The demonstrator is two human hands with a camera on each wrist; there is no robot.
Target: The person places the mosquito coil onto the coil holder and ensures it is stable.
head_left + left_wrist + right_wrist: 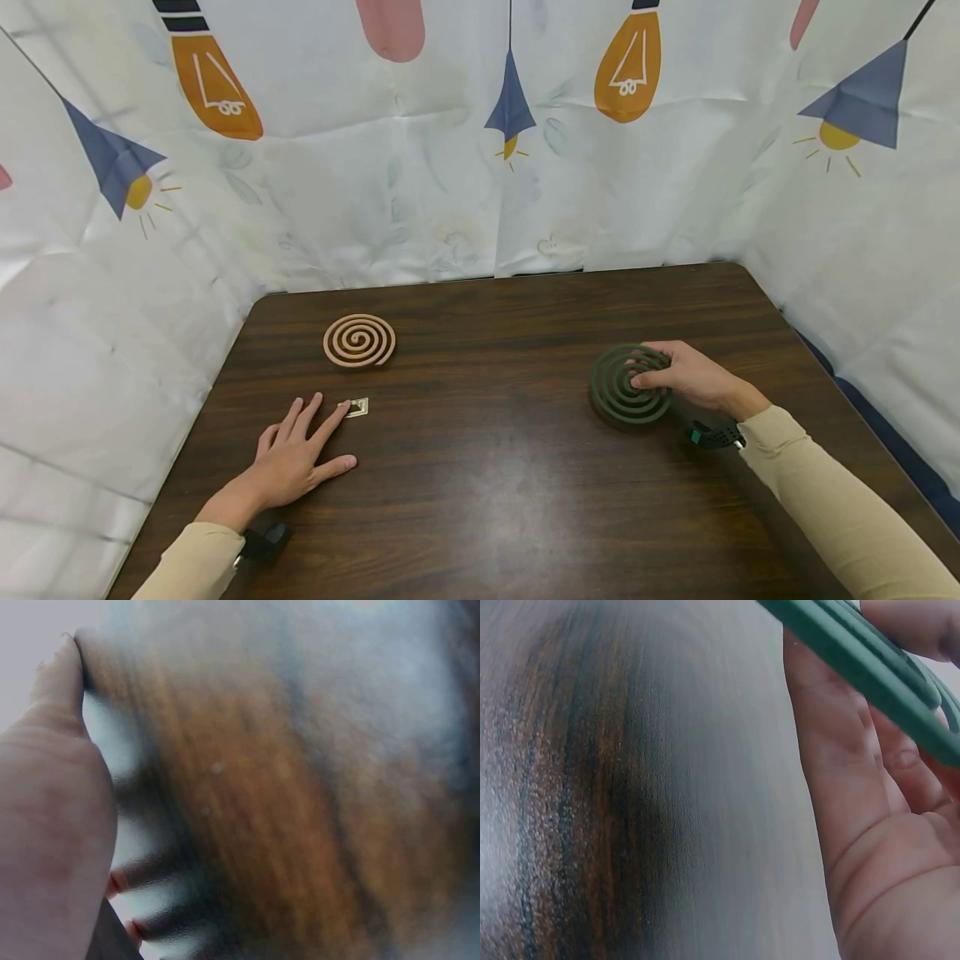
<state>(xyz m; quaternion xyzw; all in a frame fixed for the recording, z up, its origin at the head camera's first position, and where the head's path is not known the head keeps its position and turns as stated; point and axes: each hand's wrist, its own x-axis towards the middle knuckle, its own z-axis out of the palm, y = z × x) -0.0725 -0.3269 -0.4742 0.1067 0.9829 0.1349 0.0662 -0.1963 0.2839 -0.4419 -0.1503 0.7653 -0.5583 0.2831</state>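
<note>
A dark green mosquito coil (609,389) is held by my right hand (693,377), thumb on its upper face and fingers behind. In the right wrist view, the green coil (855,671) crosses between the thumb and the other fingers. My left hand (288,462) lies spread on the table at the left, its index fingertip touching a small flat metal piece (360,407) with a slot in it, probably a coil stand. Beyond that hand lies a tan mosquito coil (360,341), flat and untouched. The left wrist view is blurred and shows the thumb side of the left hand (52,817).
The dark wooden table (487,467) has rounded far corners. White curtains (450,192) with lamp and bulb prints stand around its far side and both flanks. A dark band (285,533) is worn on the left wrist, another (716,435) on the right.
</note>
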